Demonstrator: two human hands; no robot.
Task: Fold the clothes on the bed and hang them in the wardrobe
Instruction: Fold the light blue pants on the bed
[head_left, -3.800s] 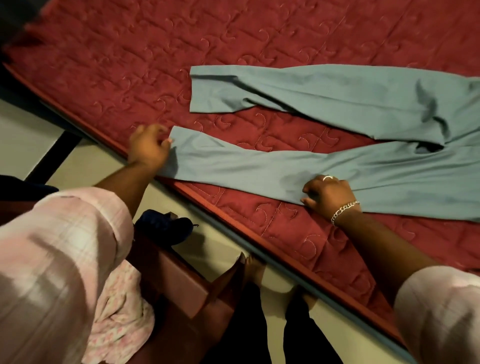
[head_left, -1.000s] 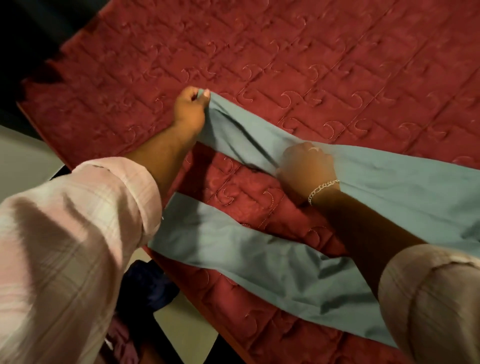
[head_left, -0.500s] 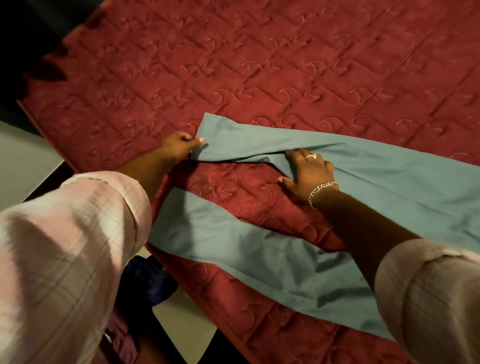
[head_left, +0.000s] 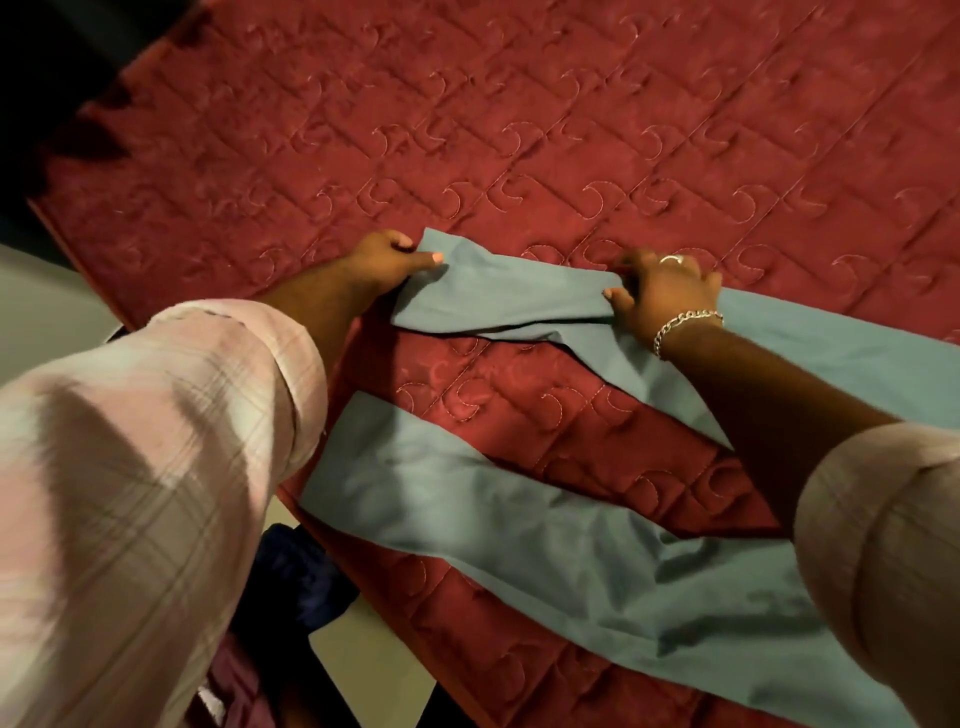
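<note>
Grip state, left hand (head_left: 387, 260): thumb and curled fingers pinch the hem end of the far leg of the teal trousers (head_left: 571, 545), at the leg's left corner. Grip state, right hand (head_left: 662, 293): fingers curled, gathering and pinching a fold of the same leg further along its length, to the right of the left hand. A ring (head_left: 671, 258) sits on one finger of this hand and a chain bracelet (head_left: 685, 325) circles the wrist.

Trousers location: spread on the red quilted bed cover (head_left: 519, 130), near the bed edge closest to the person. The two legs lie apart in a V, with a wedge of bed cover exposed between them. The far leg is lifted slightly and creased between the two hands; the near leg lies flat, with its hem at the bed edge.

Surroundings, referenced to the trousers: below the near leg's hem, off the bed edge, a dark blue item (head_left: 301, 577) lies on the pale floor (head_left: 363, 654); its identity cannot be determined. Nothing lies on top of the trousers apart from the hands and forearms.

Arm pose: both forearms reach forward across the near leg. Each arm wears a pink plaid sleeve (head_left: 145, 467) rolled back above the wrist.
</note>
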